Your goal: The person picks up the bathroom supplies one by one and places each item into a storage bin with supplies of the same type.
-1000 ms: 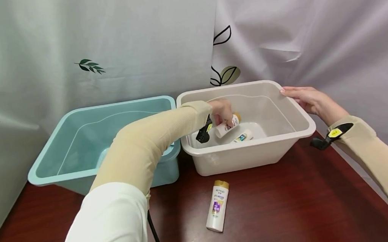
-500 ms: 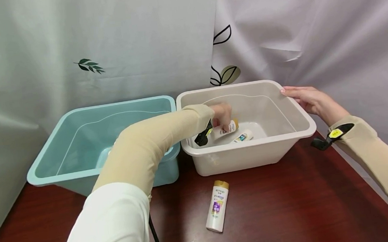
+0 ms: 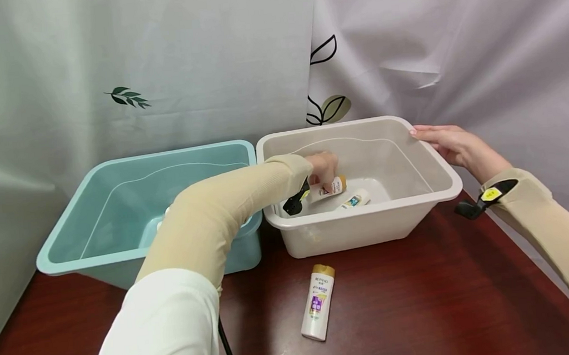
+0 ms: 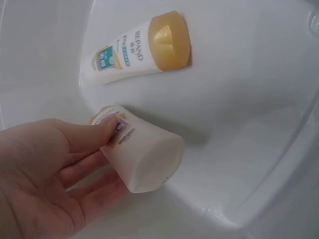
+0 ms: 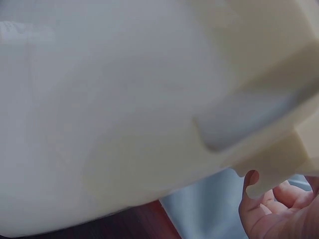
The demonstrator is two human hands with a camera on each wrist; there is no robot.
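Left hand (image 4: 45, 169): the held bottle (image 4: 139, 154) is grasped, thumb laid over its label, fingers tucked under; the squeeze is best kept firm but light, as the smooth body could slip.
Held bottle: it is kept low inside the grey bin (image 3: 344, 234), tilted, its broad base turned outward; it is best raised straight and levelled before any sideways move.
Right hand (image 3: 455, 147): the grey bin's rim is gripped at the far right corner; steady pressure there should stop the bin from sliding.
Gold-capped tube (image 4: 132, 50): it is left lying just beside, untouched; it is best not nudged.
Blue bin (image 3: 111, 205): its near corner is covered by the sleeve (image 3: 245, 189); its rim is best cleared by the elbow.
Table bottle (image 3: 318, 306): it is laid flat before the bins, ungrasped.
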